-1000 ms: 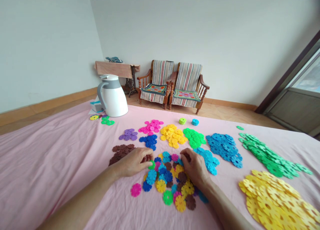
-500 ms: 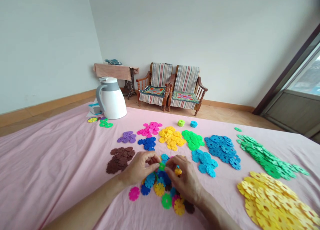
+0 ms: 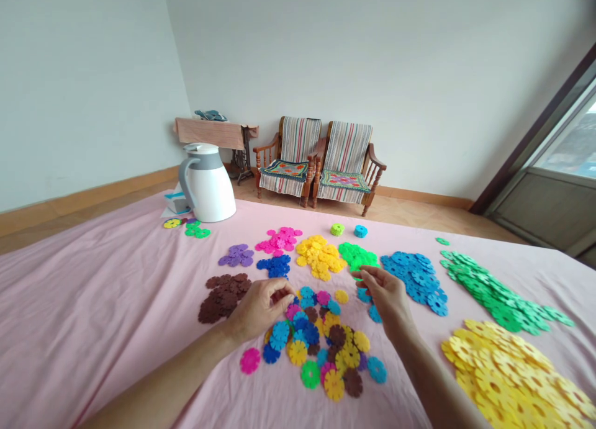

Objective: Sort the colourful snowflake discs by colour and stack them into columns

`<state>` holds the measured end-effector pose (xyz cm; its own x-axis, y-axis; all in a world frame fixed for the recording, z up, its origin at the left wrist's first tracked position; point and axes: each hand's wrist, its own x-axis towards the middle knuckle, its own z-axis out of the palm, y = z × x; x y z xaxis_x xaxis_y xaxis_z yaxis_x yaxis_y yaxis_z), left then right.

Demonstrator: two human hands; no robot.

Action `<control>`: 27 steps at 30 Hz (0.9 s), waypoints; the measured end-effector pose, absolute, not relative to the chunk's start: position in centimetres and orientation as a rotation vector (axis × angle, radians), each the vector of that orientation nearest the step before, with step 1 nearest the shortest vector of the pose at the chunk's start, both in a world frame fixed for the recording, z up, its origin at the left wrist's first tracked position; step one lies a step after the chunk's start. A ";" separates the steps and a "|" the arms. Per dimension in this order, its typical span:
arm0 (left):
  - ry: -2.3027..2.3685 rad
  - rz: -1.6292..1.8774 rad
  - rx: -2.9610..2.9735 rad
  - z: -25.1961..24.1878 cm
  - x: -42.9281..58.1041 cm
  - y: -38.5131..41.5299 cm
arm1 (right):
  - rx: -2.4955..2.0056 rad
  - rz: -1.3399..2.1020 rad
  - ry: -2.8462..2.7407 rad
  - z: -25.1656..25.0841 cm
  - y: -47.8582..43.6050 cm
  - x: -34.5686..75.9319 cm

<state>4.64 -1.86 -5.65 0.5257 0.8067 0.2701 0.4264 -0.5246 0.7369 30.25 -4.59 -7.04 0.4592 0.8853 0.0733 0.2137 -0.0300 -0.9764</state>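
My left hand point(image 3: 265, 306) is curled at the left edge of a mixed heap of notched plastic snowflake discs point(image 3: 311, 333). Its thumb and fingers close together, and what they may hold is hidden. My right hand point(image 3: 385, 292) reaches to the near edge of the light-green disc pile point(image 3: 359, 255). A green disc point(image 3: 356, 276) shows at its pinched fingertips, partly covered by them. Under this hand lies a light-blue pile point(image 3: 365, 294), largely hidden. The mixed heap holds blue, yellow, brown, pink and green discs.
Sorted piles surround the heap: brown point(image 3: 224, 297), purple point(image 3: 236, 255), pink point(image 3: 279, 240), dark blue point(image 3: 274, 266), yellow point(image 3: 320, 256), blue point(image 3: 414, 280), green point(image 3: 503, 295) and large yellow point(image 3: 516, 373). A white jug point(image 3: 212, 190) stands at the back left on the pink cloth point(image 3: 116, 280).
My right hand has moved away from the left, up and right to the light-green pile. The green disc between both hands has left that spot. My left hand has barely moved.
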 end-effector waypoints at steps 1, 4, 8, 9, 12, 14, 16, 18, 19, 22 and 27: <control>0.999 0.810 2.179 -5.7 4.6 -1.9 | -1.543 0.716 -1.007 -7.1 -4.5 30.4; 1.013 0.800 2.216 -5.7 4.6 -1.8 | -1.592 0.665 -1.284 -7.0 -5.0 29.7; 1.025 0.791 2.229 -5.5 4.5 -1.7 | -1.656 0.447 -1.766 -6.2 -6.5 27.7; 1.022 0.786 2.227 -5.5 4.4 -1.7 | -1.670 0.394 -1.827 -5.9 -6.8 27.3; 1.023 0.774 2.230 -5.5 4.4 -1.7 | -1.708 0.334 -1.938 -5.5 -7.5 26.8; 1.031 0.768 2.237 -5.4 4.4 -1.7 | -1.712 0.344 -1.980 -5.5 -7.6 26.8; 1.038 0.765 2.243 -5.4 4.4 -1.7 | -1.699 0.343 -1.984 -5.6 -7.5 26.8; 1.043 0.765 2.244 -5.3 4.5 -1.7 | -1.666 0.345 -1.956 -5.8 -7.4 26.8; 1.044 0.764 2.244 -5.3 4.5 -1.7 | -1.642 0.359 -1.935 -5.9 -7.4 26.8; 1.045 0.762 2.246 -5.4 4.4 -1.6 | -1.573 0.448 -1.869 -6.1 -6.9 27.0; 1.042 0.770 2.244 -5.9 4.3 -1.4 | -1.681 0.418 -1.700 -5.9 -5.9 29.3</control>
